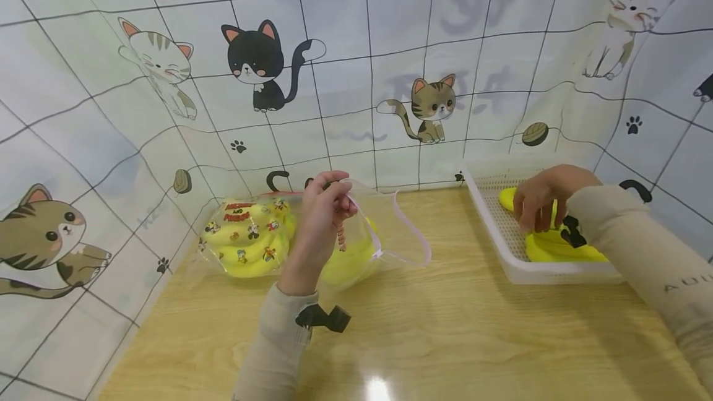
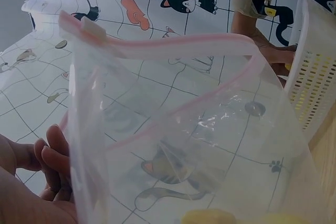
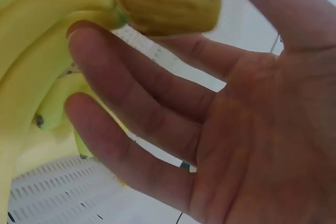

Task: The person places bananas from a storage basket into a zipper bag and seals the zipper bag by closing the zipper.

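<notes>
My left hand (image 1: pixel 325 209) pinches the rim of a clear zip bag (image 1: pixel 409 228) with a pink edge. In the left wrist view the bag's mouth gapes, and yellow shapes (image 2: pixel 210 216) show low down behind its film. Inside a white basket, my right hand (image 1: pixel 548 194) reaches down over yellow bananas (image 1: pixel 562 247). Seen from the right wrist, the fingers (image 3: pixel 105 66) are spread and gently bent beside the bunch's brown stem (image 3: pixel 168 3). The thumb stands apart from that stem, with its tip out of frame.
The white perforated basket (image 1: pixel 496 243) sits at the right of the wooden table (image 1: pixel 434 333). A clear bag with cartoon prints and yellow contents (image 1: pixel 245 243) lies at the left. A cat-patterned sheet (image 1: pixel 345 104) rises behind and at both sides.
</notes>
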`<state>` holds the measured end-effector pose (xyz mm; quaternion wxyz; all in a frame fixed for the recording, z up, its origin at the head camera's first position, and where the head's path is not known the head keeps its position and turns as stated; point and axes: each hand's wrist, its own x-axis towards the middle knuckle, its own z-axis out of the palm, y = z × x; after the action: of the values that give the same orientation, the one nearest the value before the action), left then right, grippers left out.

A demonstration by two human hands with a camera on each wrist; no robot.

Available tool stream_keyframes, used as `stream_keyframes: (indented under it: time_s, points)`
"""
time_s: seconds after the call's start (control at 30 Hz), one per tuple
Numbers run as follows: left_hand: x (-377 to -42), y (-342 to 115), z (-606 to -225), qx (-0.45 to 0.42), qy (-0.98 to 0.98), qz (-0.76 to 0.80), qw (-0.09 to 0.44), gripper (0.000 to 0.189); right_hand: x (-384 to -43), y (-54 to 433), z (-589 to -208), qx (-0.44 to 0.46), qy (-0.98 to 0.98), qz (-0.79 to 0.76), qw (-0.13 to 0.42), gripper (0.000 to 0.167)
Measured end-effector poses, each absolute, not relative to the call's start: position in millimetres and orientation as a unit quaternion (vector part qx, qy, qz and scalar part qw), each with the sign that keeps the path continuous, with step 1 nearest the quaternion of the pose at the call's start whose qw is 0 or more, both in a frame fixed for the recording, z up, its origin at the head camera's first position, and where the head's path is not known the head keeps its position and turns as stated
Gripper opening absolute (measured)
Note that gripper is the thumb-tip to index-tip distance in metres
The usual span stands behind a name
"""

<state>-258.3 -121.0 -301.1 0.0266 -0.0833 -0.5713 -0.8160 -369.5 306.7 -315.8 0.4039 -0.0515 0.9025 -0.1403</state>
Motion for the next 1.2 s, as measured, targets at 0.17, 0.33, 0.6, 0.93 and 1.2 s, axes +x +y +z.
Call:
stream_keyframes:
  time_s: [0.17, 0.33, 0.6, 0.93, 1.2]
  points:
    - [-258.5, -120.1, -299.6, -0.080, -0.575, -0.814, 0.025, 0.013, -370.3, 305.3, -324.9, -0.049, 0.904, -0.133, 0.403, 0.060]
    - [-258.2, -120.2, -300.6, -0.081, -0.572, -0.816, 0.024, 0.013, -368.9, 307.9, -332.1, -0.055, 0.911, -0.143, 0.384, 0.066]
    - [-257.8, -120.7, -300.4, -0.093, -0.572, -0.815, 0.023, 0.013, -368.5, 312.0, -331.0, -0.078, 0.919, -0.146, 0.358, 0.045]
    - [-257.4, -121.9, -300.9, -0.093, -0.573, -0.814, 0.023, 0.021, -373.9, 310.7, -308.3, -0.125, 0.925, -0.161, 0.319, 0.032]
    - [-258.6, -121.0, -301.1, -0.086, -0.572, -0.815, 0.026, 0.018, -365.1, 297.3, -285.1, -0.164, 0.958, -0.191, 0.138, 0.035]
